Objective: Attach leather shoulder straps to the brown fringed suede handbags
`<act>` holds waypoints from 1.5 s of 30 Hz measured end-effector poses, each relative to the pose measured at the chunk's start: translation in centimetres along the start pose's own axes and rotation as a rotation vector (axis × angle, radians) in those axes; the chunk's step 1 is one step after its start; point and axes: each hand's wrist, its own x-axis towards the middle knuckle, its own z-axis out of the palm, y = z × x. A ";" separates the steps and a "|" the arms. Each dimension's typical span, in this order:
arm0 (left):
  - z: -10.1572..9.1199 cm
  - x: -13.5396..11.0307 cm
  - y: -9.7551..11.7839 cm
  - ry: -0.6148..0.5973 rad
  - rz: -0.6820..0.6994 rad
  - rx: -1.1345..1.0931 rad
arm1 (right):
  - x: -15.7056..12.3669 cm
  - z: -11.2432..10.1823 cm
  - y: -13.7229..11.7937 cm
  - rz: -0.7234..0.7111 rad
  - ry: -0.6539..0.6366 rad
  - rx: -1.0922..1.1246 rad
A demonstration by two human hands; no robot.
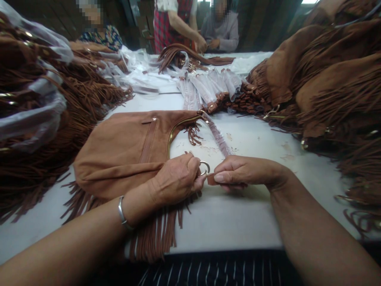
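A brown fringed shoulder bag (pixel 125 139) lies on the white table, its curved zip opening facing right. My left hand (pixel 178 176) is closed at the bag's near right corner, pinching a metal ring (pixel 204 168) that stands out past the fingertips. Just to the right, my right hand (pixel 244 172) grips the brown end of a strap (pixel 218 137), thumb on top. Clear plastic wraps the strap, which runs up to the bag's far corner. The strap end and the ring are very close; whether they touch I cannot tell.
Fringed brown bags (pixel 38 119) are heaped at the left, and more bags (pixel 330 79) at the right. Plastic-wrapped straps (pixel 208 87) lie beyond my bag. Farther back, several people stand or sit at the table (pixel 256 222), one in a checked apron (pixel 166 28).
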 end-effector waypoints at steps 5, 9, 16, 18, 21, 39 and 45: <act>-0.2 0.0 0.1 -0.056 -0.018 0.013 | 0.1 0.0 0.2 0.018 0.029 0.007; -0.5 0.0 0.1 -0.094 -0.056 0.030 | 0.4 0.3 0.0 0.013 0.114 0.011; -0.9 0.1 -0.5 -0.169 -0.185 0.049 | 1.5 1.2 -0.5 0.018 0.336 -0.048; -1.1 0.1 -0.6 -0.199 -0.176 0.058 | 1.7 1.3 -0.5 0.027 0.364 -0.066; -1.2 0.0 -0.6 -0.242 -0.079 0.062 | 2.0 1.3 -0.5 0.020 0.442 -0.107; -0.7 0.5 1.2 -0.170 -0.305 0.145 | 4.5 1.1 0.3 0.127 0.860 -0.138; -0.6 0.6 1.7 -0.203 -0.288 0.092 | 2.1 0.2 0.8 -0.047 0.421 0.069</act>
